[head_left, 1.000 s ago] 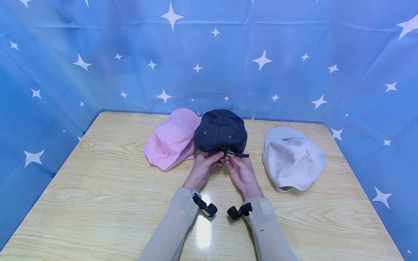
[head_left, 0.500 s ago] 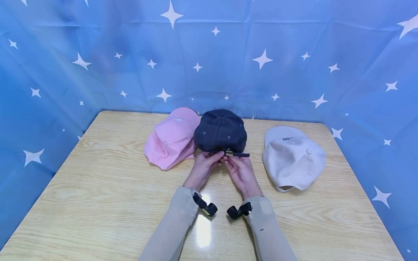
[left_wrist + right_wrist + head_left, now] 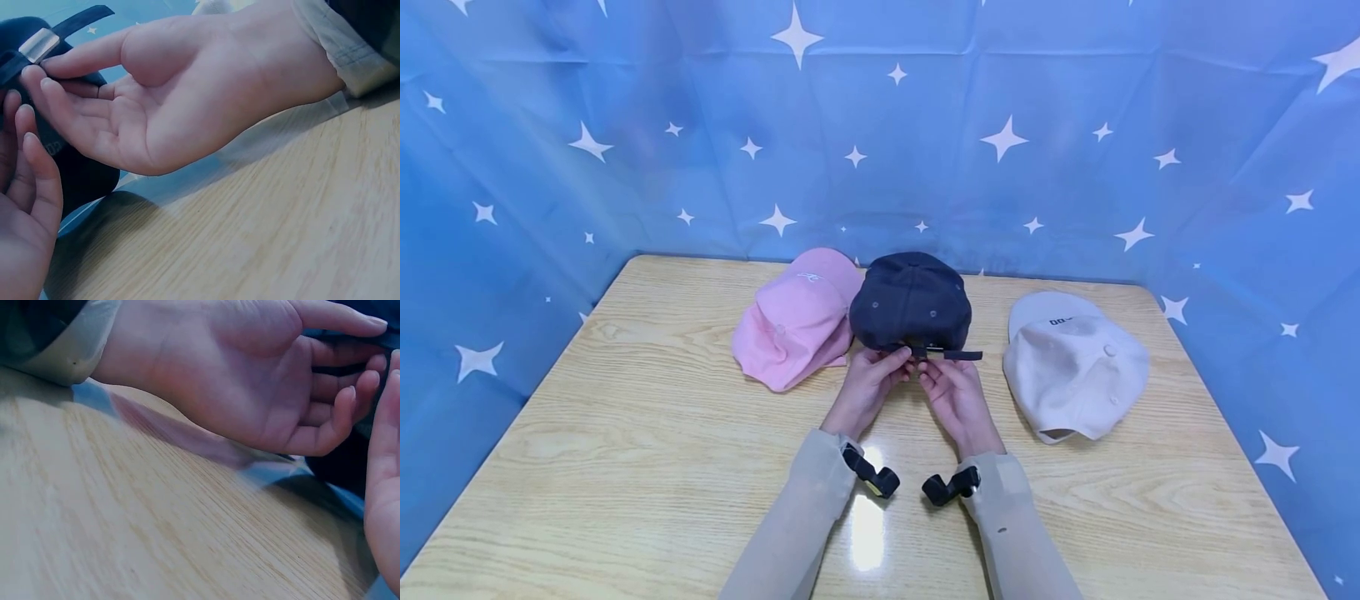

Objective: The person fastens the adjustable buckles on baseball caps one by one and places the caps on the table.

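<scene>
A dark navy baseball cap [image 3: 912,300] sits at the back middle of the table, its rear opening toward me. Across that opening runs its strap [image 3: 962,355], the loose end sticking out to the right. My left hand [image 3: 863,392] pinches the strap's left part between thumb and forefinger. From the other side my right hand [image 3: 958,404] pinches the strap beside the buckle. The left wrist view shows the silvery metal buckle [image 3: 40,45] right above the right thumb and forefinger [image 3: 31,78]. In the right wrist view the left thumb [image 3: 369,324] lies against dark cloth.
A pink cap [image 3: 797,317] lies close against the dark cap's left side. Off to the right lies an off-white cap [image 3: 1075,367], brim toward the back. Behind the wooden table [image 3: 647,467] hangs a blue curtain [image 3: 925,108] with white stars.
The dark cap has shifted slightly to the right, and the strap's loose end reaches a little farther right. Both hands keep nearly the same place.
</scene>
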Motion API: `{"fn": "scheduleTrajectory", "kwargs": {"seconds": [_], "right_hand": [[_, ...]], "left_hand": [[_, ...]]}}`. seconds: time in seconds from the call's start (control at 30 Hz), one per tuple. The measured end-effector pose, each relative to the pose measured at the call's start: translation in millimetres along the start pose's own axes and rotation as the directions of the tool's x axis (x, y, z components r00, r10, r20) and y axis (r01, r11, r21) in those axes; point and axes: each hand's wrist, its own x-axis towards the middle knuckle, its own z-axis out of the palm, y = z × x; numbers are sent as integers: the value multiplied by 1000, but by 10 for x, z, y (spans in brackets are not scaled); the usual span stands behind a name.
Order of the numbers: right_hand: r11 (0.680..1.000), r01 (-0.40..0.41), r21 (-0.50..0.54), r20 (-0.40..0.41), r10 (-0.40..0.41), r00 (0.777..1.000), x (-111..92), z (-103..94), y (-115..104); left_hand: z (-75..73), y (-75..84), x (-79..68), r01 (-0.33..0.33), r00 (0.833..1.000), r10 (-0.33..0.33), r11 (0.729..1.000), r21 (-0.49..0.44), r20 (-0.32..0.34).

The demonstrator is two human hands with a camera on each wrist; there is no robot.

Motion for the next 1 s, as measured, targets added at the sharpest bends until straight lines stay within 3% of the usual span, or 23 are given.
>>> {"fn": "scheduleTrajectory", "kwargs": {"seconds": [0.2, 1.0], "right_hand": [[999, 17, 46, 9, -18, 1000, -17, 1, -12], [997, 16, -80, 8, -15, 1000, -13, 14, 15]], "left_hand": [[3, 11, -21, -5, 1000, 5, 1000, -28, 16], [-7, 10, -19, -2, 1000, 2, 1000, 1, 20]]}}
